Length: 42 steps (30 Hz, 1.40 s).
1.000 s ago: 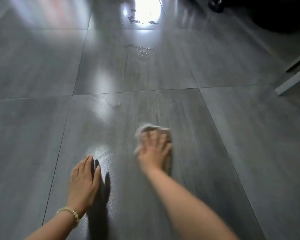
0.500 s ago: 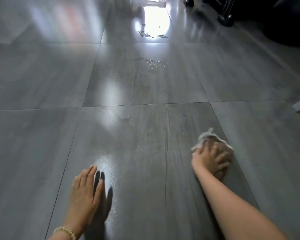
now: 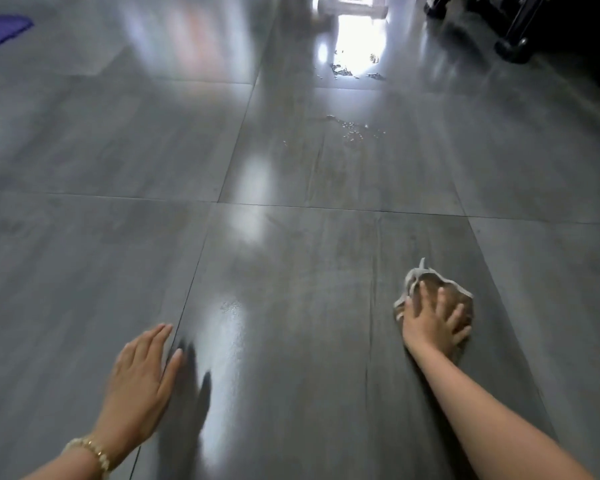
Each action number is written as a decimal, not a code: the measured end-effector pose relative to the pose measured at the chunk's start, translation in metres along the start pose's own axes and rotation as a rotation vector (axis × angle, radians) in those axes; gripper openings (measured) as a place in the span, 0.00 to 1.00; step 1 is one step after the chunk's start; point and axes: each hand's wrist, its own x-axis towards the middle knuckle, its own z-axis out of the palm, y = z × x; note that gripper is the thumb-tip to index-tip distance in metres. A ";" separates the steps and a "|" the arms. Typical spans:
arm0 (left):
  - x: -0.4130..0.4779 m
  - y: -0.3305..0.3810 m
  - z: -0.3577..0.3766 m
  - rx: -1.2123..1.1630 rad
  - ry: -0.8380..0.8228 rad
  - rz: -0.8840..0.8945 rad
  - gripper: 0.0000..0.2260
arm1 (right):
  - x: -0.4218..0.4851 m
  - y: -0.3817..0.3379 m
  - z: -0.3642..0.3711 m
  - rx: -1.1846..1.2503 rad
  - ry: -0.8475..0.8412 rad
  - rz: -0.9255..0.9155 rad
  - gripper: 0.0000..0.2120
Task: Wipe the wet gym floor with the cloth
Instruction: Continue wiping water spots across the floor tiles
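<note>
Right hand point(image 3: 433, 320) presses the cloth point(image 3: 413, 278) to the floor point(image 3: 291, 271), fingers spread. Left hand point(image 3: 141, 375) braces flat, fingers straight. Best to sweep firmly toward the droplets point(image 3: 354, 131) ahead.

Cloth point(image 3: 413, 276): pale with brownish staining, crumpled, pressed onto the floor point(image 3: 291, 341) under the spread right hand point(image 3: 430, 320). Floor: large glossy grey tiles, thin dark joints. Water droplets point(image 3: 355, 129) are noted well beyond the cloth; a second scatter point(image 3: 347, 72) is seen farther beyond it.
</note>
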 end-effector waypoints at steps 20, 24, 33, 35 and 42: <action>-0.046 -0.011 0.029 -0.175 -0.105 0.292 0.24 | -0.194 -0.110 0.053 0.439 -0.383 -0.919 0.24; -0.066 0.016 0.065 0.055 -0.206 0.395 0.28 | -0.148 -0.079 0.033 0.395 -0.197 -0.798 0.19; 0.090 0.005 0.062 0.007 -0.089 -0.131 0.25 | -0.112 -0.032 0.032 0.275 -0.012 -0.666 0.25; 0.051 0.031 0.077 -0.014 -0.061 0.228 0.26 | -0.105 -0.031 0.026 0.322 0.030 -0.627 0.20; 0.035 0.082 0.085 -0.101 -0.161 0.790 0.24 | -0.082 -0.023 0.003 0.404 0.123 -0.521 0.23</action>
